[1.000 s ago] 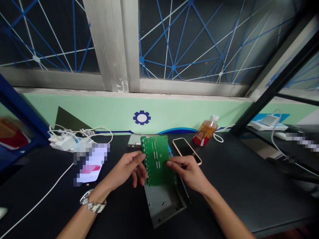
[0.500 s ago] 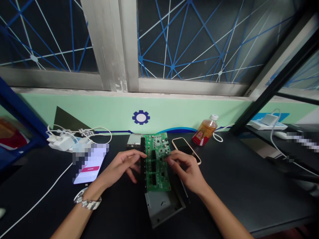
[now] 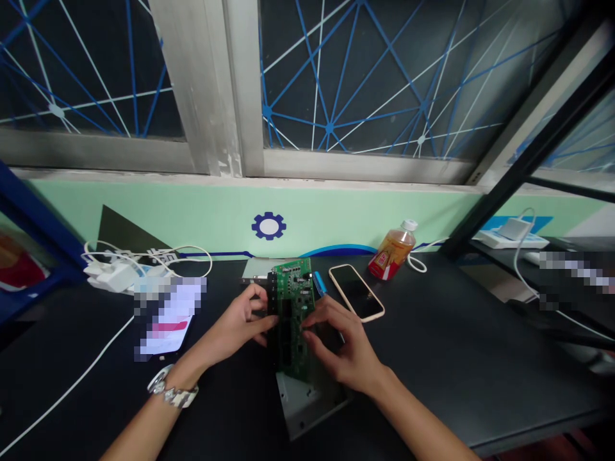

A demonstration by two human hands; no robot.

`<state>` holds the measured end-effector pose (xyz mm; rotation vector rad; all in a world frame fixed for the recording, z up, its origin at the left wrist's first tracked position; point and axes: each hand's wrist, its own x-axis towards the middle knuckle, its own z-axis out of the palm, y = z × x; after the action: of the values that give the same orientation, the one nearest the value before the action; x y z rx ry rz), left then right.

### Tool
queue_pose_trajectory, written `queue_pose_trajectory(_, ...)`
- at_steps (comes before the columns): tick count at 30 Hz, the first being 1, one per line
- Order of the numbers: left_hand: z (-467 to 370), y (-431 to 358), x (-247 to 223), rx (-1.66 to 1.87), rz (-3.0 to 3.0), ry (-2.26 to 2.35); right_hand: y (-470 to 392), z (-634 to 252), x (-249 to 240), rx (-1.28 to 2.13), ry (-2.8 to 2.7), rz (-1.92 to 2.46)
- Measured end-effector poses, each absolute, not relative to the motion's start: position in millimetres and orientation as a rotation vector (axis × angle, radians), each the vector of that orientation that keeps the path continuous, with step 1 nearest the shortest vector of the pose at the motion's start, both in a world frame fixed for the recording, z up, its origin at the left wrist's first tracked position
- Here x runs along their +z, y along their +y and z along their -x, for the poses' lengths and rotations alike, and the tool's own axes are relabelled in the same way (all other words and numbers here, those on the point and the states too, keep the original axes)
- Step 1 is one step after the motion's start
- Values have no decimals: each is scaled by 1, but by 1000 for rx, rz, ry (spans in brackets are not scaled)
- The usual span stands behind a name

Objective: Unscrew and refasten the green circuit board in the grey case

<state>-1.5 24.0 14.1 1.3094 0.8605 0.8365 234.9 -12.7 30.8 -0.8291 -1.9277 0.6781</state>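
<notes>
A green circuit board with a black connector strip along its left side is tilted above a grey metal case. My left hand grips the board's left edge, thumb on the strip and fingers behind it. At the board's right side is my right hand, its thumb and index finger curved close together near the surface. Whether anything small is between those fingertips cannot be made out. Behind the board's far end lies a flat silver box.
A blue pen-like item and a phone in a light case lie right of the board. Beyond stands a drink bottle. To the left are a lit phone and white chargers with cables.
The board has tilted and darkened in the light. My left thumb has come onto its connector strip, with the fingers now behind the edge. The blue item has come into view.
</notes>
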Motion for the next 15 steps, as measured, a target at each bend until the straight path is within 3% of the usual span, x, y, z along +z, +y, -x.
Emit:
queue_pose_trajectory(6,-1,20,29,946,-1234,919,-6,-237,25,824,-1849,1120)
queue_pose_trajectory(12,-13,14,28,1111,-1290,959,-10,-230,24,619,-1828,1241)
queue_pose_trajectory(15,-28,5,28,1150,-1392,1006,-18,-222,28,720,-1857,1212)
